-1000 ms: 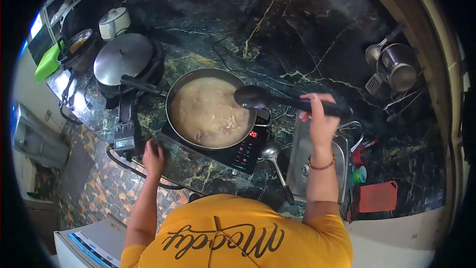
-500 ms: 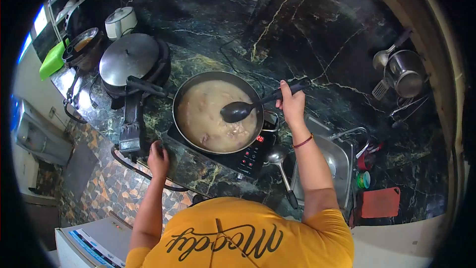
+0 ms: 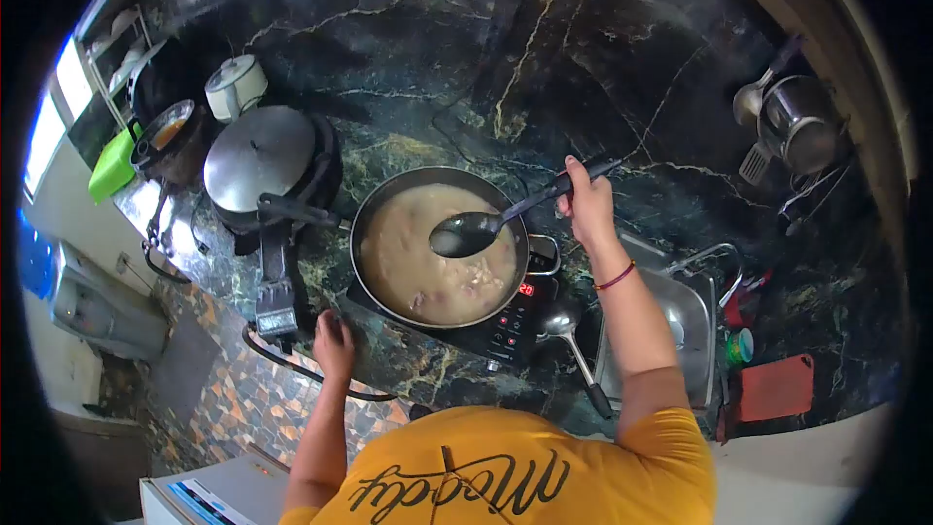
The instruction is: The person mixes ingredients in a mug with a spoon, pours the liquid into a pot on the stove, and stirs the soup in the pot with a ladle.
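Note:
My right hand point(image 3: 589, 199) is closed round the handle of a black cooking spoon point(image 3: 466, 234). The spoon's bowl is over a deep pan point(image 3: 355, 262) of pale, cloudy broth point(image 3: 408, 253) with lumps in it; whether it touches the broth is hard to tell. The pan stands on a black induction cooker point(image 3: 505, 335) with a lit red display. My left hand point(image 3: 333, 342) rests at the counter's front edge, left of the cooker, its fingers partly hidden and holding nothing visible.
A lidded pot point(image 3: 258, 160) stands left of the pan, whose long handle point(image 3: 296, 211) points toward it. A steel ladle point(image 3: 573, 340) lies right of the cooker, beside the sink point(image 3: 671, 331). A red board point(image 3: 776, 389) lies farther right. A black cable point(image 3: 301, 369) hangs off the front edge.
The spoon has turned, so its hollow now shows instead of its rounded back. My right hand still grips its handle. The whole view has shifted slightly; my left hand stays at the counter edge.

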Demonstrator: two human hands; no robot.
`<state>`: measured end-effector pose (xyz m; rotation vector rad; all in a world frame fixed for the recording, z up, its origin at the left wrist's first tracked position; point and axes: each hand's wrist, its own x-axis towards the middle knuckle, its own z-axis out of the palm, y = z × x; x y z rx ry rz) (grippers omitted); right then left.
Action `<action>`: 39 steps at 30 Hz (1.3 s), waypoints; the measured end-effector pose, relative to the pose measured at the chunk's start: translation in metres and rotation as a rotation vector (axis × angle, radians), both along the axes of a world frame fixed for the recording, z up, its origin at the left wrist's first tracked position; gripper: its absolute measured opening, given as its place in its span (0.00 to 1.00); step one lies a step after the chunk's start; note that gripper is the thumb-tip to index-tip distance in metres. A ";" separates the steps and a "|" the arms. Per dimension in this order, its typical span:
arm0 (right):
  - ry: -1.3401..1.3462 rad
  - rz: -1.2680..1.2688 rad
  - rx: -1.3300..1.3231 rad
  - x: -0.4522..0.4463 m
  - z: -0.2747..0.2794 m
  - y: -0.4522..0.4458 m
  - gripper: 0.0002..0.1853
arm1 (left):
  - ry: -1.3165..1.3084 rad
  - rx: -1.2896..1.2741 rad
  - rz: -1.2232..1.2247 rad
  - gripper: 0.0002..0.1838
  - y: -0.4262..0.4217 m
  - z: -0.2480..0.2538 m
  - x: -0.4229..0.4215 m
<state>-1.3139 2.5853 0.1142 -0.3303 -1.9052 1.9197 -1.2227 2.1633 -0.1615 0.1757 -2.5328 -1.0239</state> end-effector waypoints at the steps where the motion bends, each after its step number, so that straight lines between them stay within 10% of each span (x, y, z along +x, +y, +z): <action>1: 0.011 -0.007 -0.012 0.000 0.009 -0.003 0.21 | -0.034 0.031 -0.005 0.17 0.001 0.003 0.000; 20: 0.141 0.403 -0.105 0.000 0.190 -0.053 0.18 | 0.078 -0.014 -0.075 0.14 -0.006 -0.010 0.000; 39: 0.197 0.671 -0.317 0.014 0.227 -0.066 0.22 | -0.081 0.161 -0.020 0.16 0.002 0.009 0.002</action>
